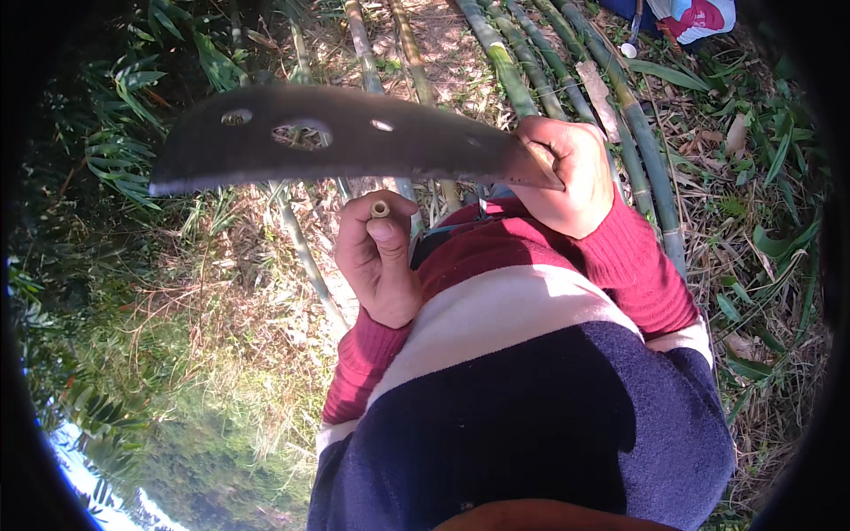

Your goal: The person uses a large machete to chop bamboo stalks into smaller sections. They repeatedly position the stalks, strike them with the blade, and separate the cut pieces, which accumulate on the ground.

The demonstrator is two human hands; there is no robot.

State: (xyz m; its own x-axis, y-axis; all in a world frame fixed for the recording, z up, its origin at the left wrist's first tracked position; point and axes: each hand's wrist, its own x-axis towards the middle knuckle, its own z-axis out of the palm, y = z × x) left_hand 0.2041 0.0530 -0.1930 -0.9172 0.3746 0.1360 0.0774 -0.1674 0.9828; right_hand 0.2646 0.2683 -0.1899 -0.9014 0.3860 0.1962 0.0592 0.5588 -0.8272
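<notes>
My right hand (574,181) is closed round the handle of a machete with a broad dark blade (407,142). The blade points left, has several holes through it and a pale lower edge. My left hand (376,261) is closed on a thin bamboo stick, pinched between thumb and fingers. Only the hollow, ring-shaped end of the bamboo stick (380,209) shows; the rest is hidden. That end lies just below the blade, and I cannot tell whether the two touch.
Several long green bamboo poles (633,115) lie on the ground beyond my hands. Leafy plants (124,115) stand at the left, and dry leaves and grass cover the ground. A red, white and blue cloth-like item (699,19) sits at the far right.
</notes>
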